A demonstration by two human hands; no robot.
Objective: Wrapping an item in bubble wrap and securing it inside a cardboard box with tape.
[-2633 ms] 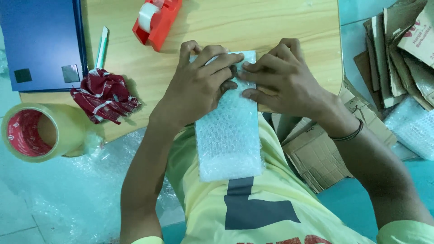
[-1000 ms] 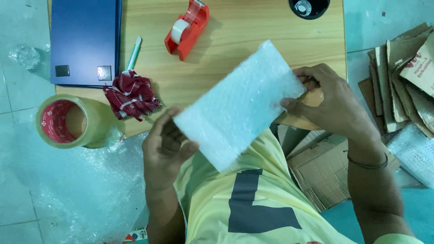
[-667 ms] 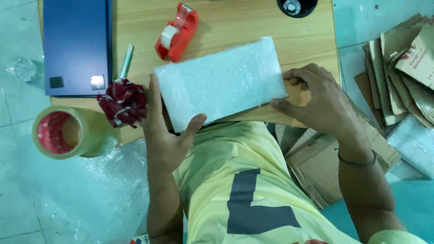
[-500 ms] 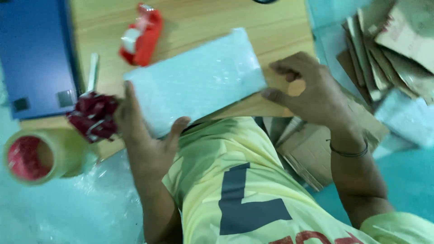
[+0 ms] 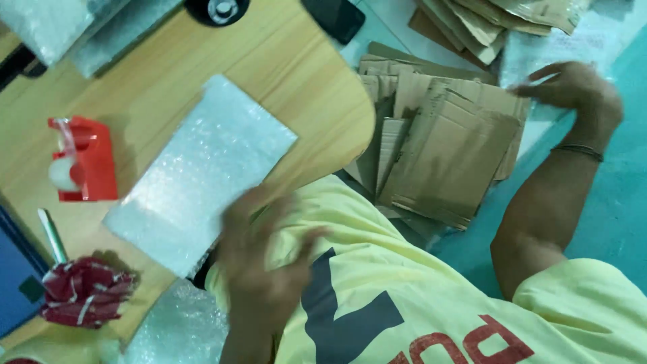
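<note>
A flat parcel wrapped in white bubble wrap (image 5: 199, 172) lies on the wooden table (image 5: 296, 74). My left hand (image 5: 259, 263) hovers blurred at the parcel's near edge, in front of my yellow shirt, fingers spread and holding nothing. My right hand (image 5: 573, 87) reaches far to the right, fingers apart, touching the edge of a pile of flattened brown cardboard boxes (image 5: 445, 148) on the floor.
A red tape dispenser (image 5: 81, 162) stands at the table's left. A pen (image 5: 52, 236), a red crumpled bundle (image 5: 84, 293) and a blue box (image 5: 13, 269) lie lower left. A black phone (image 5: 333, 17) and a black round object (image 5: 217, 9) sit at the far edge.
Both hands let go of the bubble-wrapped parcel, which now lies on the table. My right hand swung out right to the cardboard pile. The view turned to the right.
</note>
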